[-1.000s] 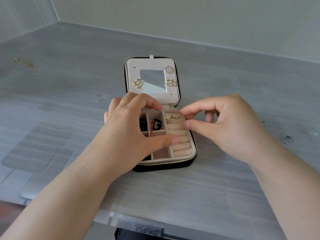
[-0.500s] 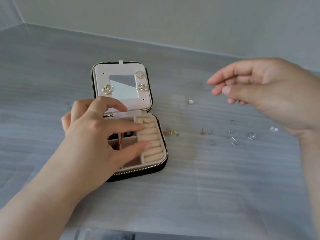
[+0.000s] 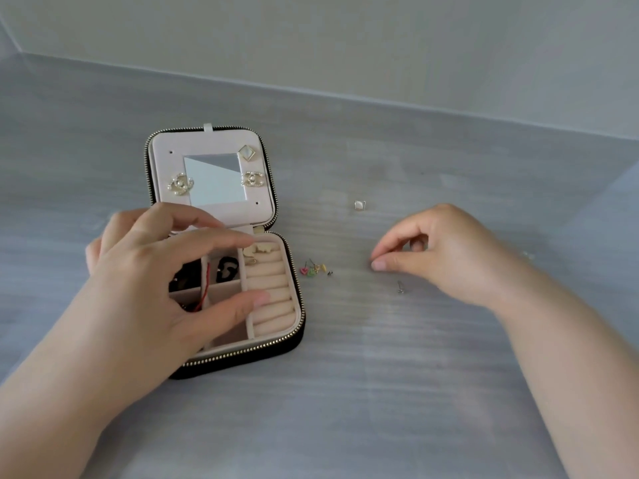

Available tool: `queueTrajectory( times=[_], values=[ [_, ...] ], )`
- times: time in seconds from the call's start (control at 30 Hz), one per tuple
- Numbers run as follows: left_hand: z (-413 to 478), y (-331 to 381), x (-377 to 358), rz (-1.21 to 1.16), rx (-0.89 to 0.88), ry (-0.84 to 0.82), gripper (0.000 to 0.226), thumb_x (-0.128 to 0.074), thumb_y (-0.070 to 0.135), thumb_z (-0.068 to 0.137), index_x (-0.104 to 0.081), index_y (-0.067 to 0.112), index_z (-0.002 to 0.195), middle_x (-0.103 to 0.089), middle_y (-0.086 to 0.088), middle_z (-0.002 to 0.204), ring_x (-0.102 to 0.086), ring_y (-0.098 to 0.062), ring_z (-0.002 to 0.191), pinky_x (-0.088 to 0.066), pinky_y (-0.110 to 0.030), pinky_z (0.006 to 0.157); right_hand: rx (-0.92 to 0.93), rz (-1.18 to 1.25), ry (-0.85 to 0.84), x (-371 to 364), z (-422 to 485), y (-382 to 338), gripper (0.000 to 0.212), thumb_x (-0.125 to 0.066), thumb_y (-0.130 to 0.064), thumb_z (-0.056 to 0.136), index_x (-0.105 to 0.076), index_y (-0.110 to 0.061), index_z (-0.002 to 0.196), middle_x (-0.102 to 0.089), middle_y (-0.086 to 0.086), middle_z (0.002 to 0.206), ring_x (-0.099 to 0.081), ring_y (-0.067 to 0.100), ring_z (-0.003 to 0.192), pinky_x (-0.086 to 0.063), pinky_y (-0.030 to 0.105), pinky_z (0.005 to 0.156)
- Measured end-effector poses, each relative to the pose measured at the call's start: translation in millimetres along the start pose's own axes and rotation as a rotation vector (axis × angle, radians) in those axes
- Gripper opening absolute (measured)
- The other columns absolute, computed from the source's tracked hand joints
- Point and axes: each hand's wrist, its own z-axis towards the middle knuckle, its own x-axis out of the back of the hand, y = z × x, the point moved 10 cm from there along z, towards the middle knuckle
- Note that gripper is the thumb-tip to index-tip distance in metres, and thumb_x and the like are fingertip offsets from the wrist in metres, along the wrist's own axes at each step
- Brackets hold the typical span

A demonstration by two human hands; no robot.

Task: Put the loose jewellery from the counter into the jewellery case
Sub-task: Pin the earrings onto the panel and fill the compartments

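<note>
The black zip jewellery case (image 3: 276, 344) lies open on the grey counter (image 3: 345, 392), its mirrored lid (image 3: 162, 146) propped up with three earrings pinned on it. My left hand (image 3: 155, 281) rests over the case's compartments, fingers fairly straight and thumb on the ring rolls (image 3: 273, 299). To the right, my right hand (image 3: 449, 257) is down on the counter, thumb and fingertips pinched together on a small stud that they hide. Loose pieces lie nearby: coloured studs (image 3: 313, 269), a silver stud (image 3: 400, 286) and a square pale earring (image 3: 359, 204).
A pale wall (image 3: 345, 46) meets the counter along the back. Dark items and a red cord (image 3: 205, 285) lie in the case's left compartments, and a gold piece (image 3: 259, 249) sits at the top of the ring rolls.
My right hand left the case, swung right and dropped to the counter, its fingers closing among the loose studs. My left hand stayed on the case. The view shifted to the right.
</note>
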Motion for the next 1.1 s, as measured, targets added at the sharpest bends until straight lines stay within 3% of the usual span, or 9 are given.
queueTrajectory(
  times=[0.07,0.17,0.23,0.3,0.4,0.5,0.63,0.83,1.1],
  values=[
    [0,0,0,-0.005,0.001,-0.002,0.049,-0.056,0.07,0.06,-0.054,0.049,0.104,-0.05,0.026,0.106,-0.043,-0.016,0.105,-0.035,-0.044,0.089,-0.009,0.073,0.029,2,0,2,0.012,-0.072,-0.024,0.077,-0.071,-0.03,0.067,-0.063,-0.022,0.057,-0.056,0.002,0.055,-0.038,0.01,0.053],
    [0,0,-1,-0.023,0.003,-0.006,0.04,-0.055,0.07,0.06,-0.059,0.049,0.093,-0.05,0.026,0.105,-0.042,-0.014,0.105,-0.036,-0.044,0.088,-0.045,0.247,0.057,7,-1,8,0.011,-0.07,-0.023,0.079,-0.072,-0.027,0.07,-0.072,-0.012,0.072,-0.066,0.02,0.079,-0.046,0.027,0.072],
    [0,0,-2,-0.036,0.003,-0.011,0.035,-0.056,0.07,0.059,-0.057,0.051,0.09,-0.051,0.026,0.104,-0.041,-0.013,0.104,-0.036,-0.045,0.089,-0.061,0.295,0.032,5,-2,9,0.008,-0.072,-0.019,0.078,-0.073,-0.025,0.072,-0.072,-0.011,0.067,-0.066,0.013,0.067,-0.043,0.021,0.068],
    [0,-1,-3,-0.046,0.009,-0.016,0.036,-0.056,0.07,0.059,-0.056,0.051,0.089,-0.051,0.026,0.103,-0.04,-0.012,0.104,-0.034,-0.042,0.088,-0.056,0.266,-0.01,0,-2,8,0.009,-0.072,-0.015,0.077,-0.073,-0.022,0.073,-0.067,-0.016,0.056,-0.056,-0.003,0.049,-0.037,0.006,0.053],
    [0,-3,-4,-0.035,0.011,-0.027,0.037,-0.055,0.07,0.058,-0.056,0.05,0.089,-0.051,0.025,0.104,-0.041,-0.014,0.104,-0.03,-0.037,0.087,-0.052,0.154,0.004,0,1,11,0.01,-0.072,-0.018,0.078,-0.073,-0.026,0.073,-0.057,-0.017,0.053,-0.039,0.004,0.043,-0.027,0.008,0.04],
    [0,-5,-5,-0.034,0.017,-0.034,0.038,-0.055,0.07,0.058,-0.056,0.05,0.09,-0.05,0.026,0.104,-0.039,-0.012,0.103,-0.03,-0.038,0.087,-0.078,0.152,0.033,5,2,18,0.012,-0.072,-0.019,0.079,-0.073,-0.029,0.072,-0.057,-0.01,0.061,-0.036,0.004,0.047,-0.03,0.011,0.039],
    [-1,-5,-6,-0.049,0.019,-0.032,0.038,-0.055,0.07,0.058,-0.055,0.05,0.091,-0.05,0.025,0.101,-0.038,-0.013,0.099,-0.034,-0.042,0.086,-0.081,0.171,0.063,7,4,21,0.017,-0.074,-0.016,0.076,-0.072,-0.033,0.072,-0.06,-0.014,0.061,-0.04,0.001,0.048,-0.032,0.011,0.045],
    [-1,-8,-8,-0.056,0.03,-0.046,0.038,-0.055,0.071,0.058,-0.054,0.052,0.092,-0.05,0.026,0.101,-0.038,-0.013,0.1,-0.032,-0.04,0.085,-0.038,0.172,0.188,23,3,18,0.016,-0.071,-0.016,0.079,-0.07,-0.031,0.074,-0.043,-0.017,0.035,-0.03,0.007,0.037,-0.023,0.012,0.039],
    [-1,-7,-7,-0.055,0.026,-0.047,0.038,-0.055,0.072,0.058,-0.053,0.054,0.092,-0.051,0.026,0.101,-0.038,-0.012,0.1,-0.031,-0.038,0.086,0.024,0.031,0.072,1,6,3,0.011,-0.077,-0.024,0.072,-0.071,-0.033,0.075,-0.055,-0.029,0.049,-0.047,-0.002,0.049,-0.032,0.008,0.049]
  ],
)
